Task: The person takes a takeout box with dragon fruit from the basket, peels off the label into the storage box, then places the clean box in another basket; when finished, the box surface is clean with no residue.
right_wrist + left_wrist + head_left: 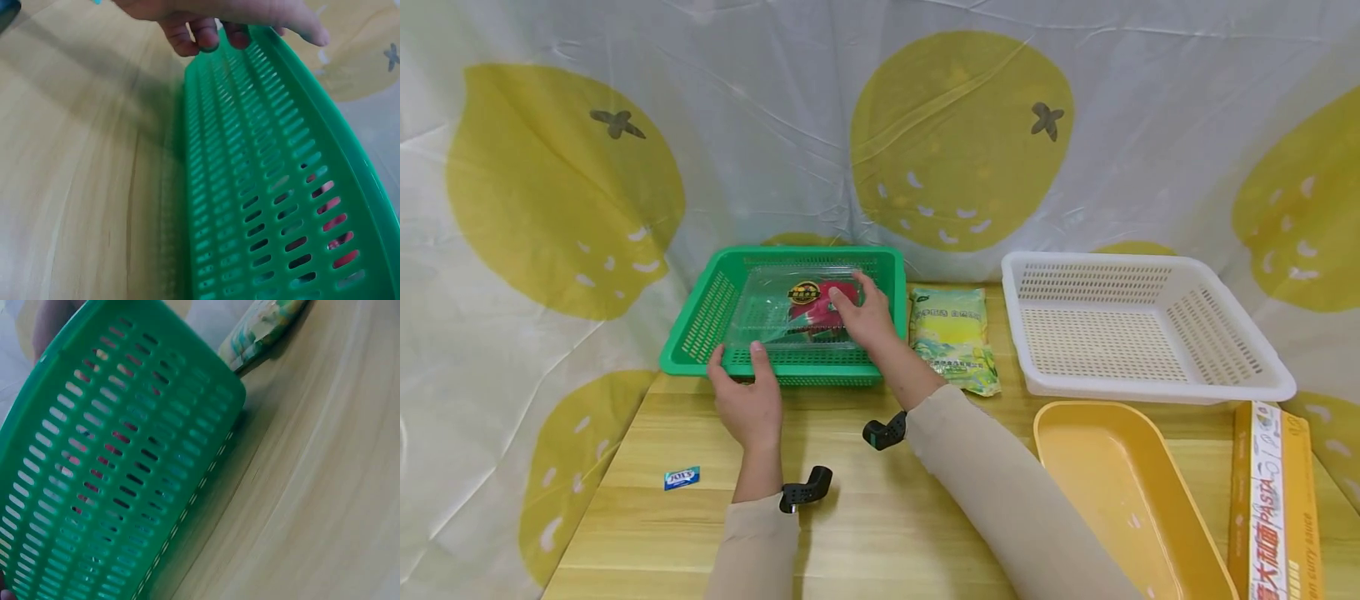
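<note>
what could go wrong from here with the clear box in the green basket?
1. The clear box looks thin-walled; the right hand over it could dent the lid.
2. The red fruit sits toward the box's right side, so lifting might tip it or make it roll.
3. The bag lies close beside the green basket; a sideways shove could bump it.

Free room over white basket (pixel 1101 342), yellow packet (pixel 953 337) obstructing beside green basket (pixel 696 329)
</note>
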Available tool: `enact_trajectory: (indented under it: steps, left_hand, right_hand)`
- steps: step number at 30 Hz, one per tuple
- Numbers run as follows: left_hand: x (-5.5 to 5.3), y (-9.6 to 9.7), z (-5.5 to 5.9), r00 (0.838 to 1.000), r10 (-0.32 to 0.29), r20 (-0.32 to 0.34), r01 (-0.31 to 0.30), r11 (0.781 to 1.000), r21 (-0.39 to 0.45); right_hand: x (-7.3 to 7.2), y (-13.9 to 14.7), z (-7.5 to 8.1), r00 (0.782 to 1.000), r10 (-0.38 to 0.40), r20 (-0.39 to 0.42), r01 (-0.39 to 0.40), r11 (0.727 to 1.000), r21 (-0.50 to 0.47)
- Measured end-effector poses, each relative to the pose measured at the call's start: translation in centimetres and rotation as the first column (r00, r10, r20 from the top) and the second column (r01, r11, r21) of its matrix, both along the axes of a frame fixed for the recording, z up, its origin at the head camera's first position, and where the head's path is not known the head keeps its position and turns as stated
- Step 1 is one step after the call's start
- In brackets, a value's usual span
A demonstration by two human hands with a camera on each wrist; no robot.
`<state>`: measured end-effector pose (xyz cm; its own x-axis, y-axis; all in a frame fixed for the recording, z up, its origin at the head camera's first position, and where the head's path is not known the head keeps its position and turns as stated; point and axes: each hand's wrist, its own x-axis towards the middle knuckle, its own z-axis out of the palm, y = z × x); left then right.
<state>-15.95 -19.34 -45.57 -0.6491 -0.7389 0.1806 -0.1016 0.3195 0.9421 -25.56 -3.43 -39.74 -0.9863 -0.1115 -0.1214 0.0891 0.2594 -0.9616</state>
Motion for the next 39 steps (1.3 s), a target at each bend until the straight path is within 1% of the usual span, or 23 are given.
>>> enact_trajectory:
  steps: [5, 8, 11, 16, 21, 23, 25, 30, 36, 39]
  left_hand:
    - [-0.4, -0.7, -0.4, 1.000, 0.027, -0.016, -0.028, 0.999, -0.041]
    - [-0.4, -1.0, -0.8, 0.999, 0.020, -0.044, -0.023, 0.997, -0.076]
    - [-0.5, -1.1, -1.1, 0.998, -0.006, -0.069, -0.001, 0.996, -0.090]
    - [-0.6, -1.2, -1.3, 0.993, -0.037, -0.114, 0.029, 0.997, -0.067]
    - [-0.7, -1.2, -1.5, 0.988, -0.040, -0.148, 0.033, 0.998, -0.048]
    - [-0.7, -1.2, -1.5, 0.987, -0.035, -0.154, 0.027, 0.998, -0.050]
    - [-0.7, -1.2, -1.5, 0.987, -0.029, -0.156, 0.020, 0.998, -0.054]
    - [-0.7, -1.1, -1.4, 0.988, -0.017, -0.151, 0.009, 0.998, -0.055]
    - [-0.8, -1.2, -1.4, 0.989, -0.008, -0.149, -0.002, 0.998, -0.067]
    - [-0.8, -1.3, -1.5, 0.989, -0.004, -0.146, -0.006, 0.997, -0.072]
  right_hand:
    - [-0.5, -0.2, -0.5, 0.997, -0.005, 0.074, 0.009, 0.999, -0.053]
    - [-0.8, -0.3, -0.8, 0.994, 0.011, 0.106, -0.005, 0.998, -0.060]
    - [-0.9, -0.3, -0.8, 0.993, 0.018, 0.115, -0.016, 1.000, -0.018]
    - [-0.9, -0.6, -0.6, 0.991, -0.012, 0.130, 0.004, 0.998, 0.068]
    - [-0.7, -0.8, -0.4, 0.989, -0.045, 0.138, 0.030, 0.994, 0.109]
    - [-0.7, -0.8, -0.4, 0.990, -0.049, 0.135, 0.035, 0.994, 0.101]
    - [-0.8, -0.8, -0.5, 0.990, -0.051, 0.135, 0.041, 0.996, 0.073]
    - [-0.9, -0.7, -0.6, 0.987, -0.043, 0.153, 0.046, 0.999, -0.018]
    - [-0.6, -0.7, 0.1, 0.985, -0.035, 0.168, 0.037, 0.999, -0.010]
    - [-0.4, -0.6, 0.4, 0.988, -0.037, 0.150, 0.039, 0.999, -0.007]
